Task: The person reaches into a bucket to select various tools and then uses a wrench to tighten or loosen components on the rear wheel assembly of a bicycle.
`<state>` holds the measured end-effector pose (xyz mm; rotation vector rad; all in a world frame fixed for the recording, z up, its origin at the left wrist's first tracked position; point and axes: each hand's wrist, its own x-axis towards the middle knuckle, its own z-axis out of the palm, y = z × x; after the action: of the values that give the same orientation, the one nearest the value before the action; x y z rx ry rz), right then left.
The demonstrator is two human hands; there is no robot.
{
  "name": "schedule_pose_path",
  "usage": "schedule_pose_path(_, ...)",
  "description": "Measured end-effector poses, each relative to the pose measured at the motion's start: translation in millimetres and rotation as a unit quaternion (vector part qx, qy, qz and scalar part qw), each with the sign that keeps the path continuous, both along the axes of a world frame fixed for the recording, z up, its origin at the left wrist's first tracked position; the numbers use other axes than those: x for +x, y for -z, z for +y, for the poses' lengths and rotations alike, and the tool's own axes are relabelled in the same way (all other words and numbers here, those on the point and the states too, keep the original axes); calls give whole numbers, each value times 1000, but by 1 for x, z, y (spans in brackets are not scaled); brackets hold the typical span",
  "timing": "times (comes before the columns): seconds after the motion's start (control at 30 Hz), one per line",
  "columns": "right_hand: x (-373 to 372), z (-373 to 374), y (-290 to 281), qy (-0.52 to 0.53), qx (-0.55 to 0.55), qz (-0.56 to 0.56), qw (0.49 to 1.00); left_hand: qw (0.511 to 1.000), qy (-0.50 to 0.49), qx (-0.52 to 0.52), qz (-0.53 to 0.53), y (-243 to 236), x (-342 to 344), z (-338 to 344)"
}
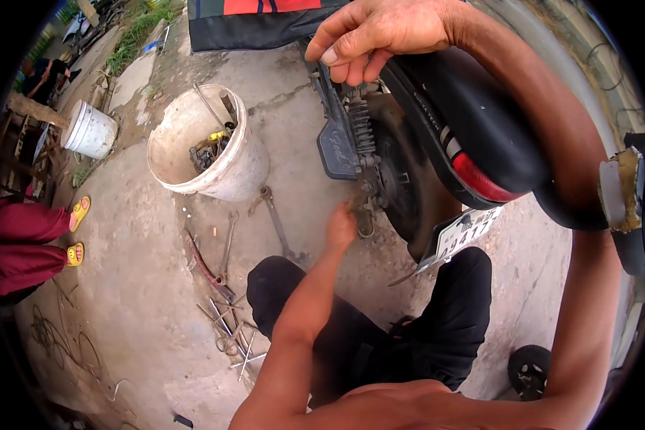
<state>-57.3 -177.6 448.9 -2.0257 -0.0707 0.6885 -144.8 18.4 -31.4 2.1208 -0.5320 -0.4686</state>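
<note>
My left hand [342, 226] is closed low at the rear axle area of a motor scooter, beside the wheel [398, 175]; what its fingers grip, if anything, is hidden. Over the black seat [487, 115] reaches my right arm. My right hand [383, 39] hangs above the top of the shock absorber [360, 125], its fingers loosely bent and apart, with nothing visible in them. Just below its fingertips stands a dark plastic side cover [335, 150]. A red tail light [480, 178] and a white licence plate [466, 233] face my knees.
Left of the scooter stands a worn white bucket [254, 161] with tools inside. Wrenches [274, 215] and a pile of metal tools [233, 333] lie on the concrete. Farther left are a second bucket [92, 130], a person's maroon trousers [29, 240] and loose wire [57, 340].
</note>
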Motion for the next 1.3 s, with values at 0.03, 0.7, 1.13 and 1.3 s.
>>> schedule_pose_path(0.03,1,2,-1,-2,0,-2,1000,1000,2,1,-14,2,1,0)
schedule_pose_path(0.7,-1,-1,-2,14,0,12,1000,968,94,11,232,-36,9,-24)
schedule_pose_path(1.13,-6,7,-7,-19,-12,-39,999,965,30,-101,240,-54,-7,9)
schedule_pose_path(1.3,-12,11,-18,-34,-25,-38,998,998,31,48,-18,-32,1,6)
